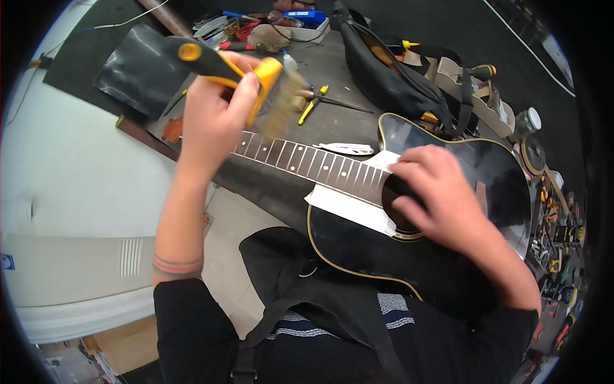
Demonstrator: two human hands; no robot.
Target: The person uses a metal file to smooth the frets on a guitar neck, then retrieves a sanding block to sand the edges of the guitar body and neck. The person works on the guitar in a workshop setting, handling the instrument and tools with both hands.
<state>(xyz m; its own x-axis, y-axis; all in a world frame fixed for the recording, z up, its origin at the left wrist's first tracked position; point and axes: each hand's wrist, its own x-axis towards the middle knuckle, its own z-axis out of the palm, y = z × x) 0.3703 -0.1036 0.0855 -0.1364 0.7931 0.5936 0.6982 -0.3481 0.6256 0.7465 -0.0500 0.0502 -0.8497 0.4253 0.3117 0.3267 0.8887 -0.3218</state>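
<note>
A black acoustic guitar point(345, 240) lies before me, its fretted neck point(313, 163) running off to the left. White masking sheets point(352, 208) cover the top on either side of the fingerboard's end. My left hand point(220, 118) is closed round the black and yellow handle of a brush point(265, 80), held above the neck. Its tan bristles are smeared by motion. My right hand point(438, 198) is over the soundhole at the end of the fingerboard, thumb and fingers apart, holding nothing visible. Behind the neck lies a white folding-razor-like tool point(345, 148).
On the bench behind the neck are a yellow pen-like tool point(313, 105) and a thin dark pointed rod point(345, 102). A black bag point(384, 77) stands beyond the guitar. A tool tray point(313, 29) is at the back, a jar point(527, 121) and several tools at right.
</note>
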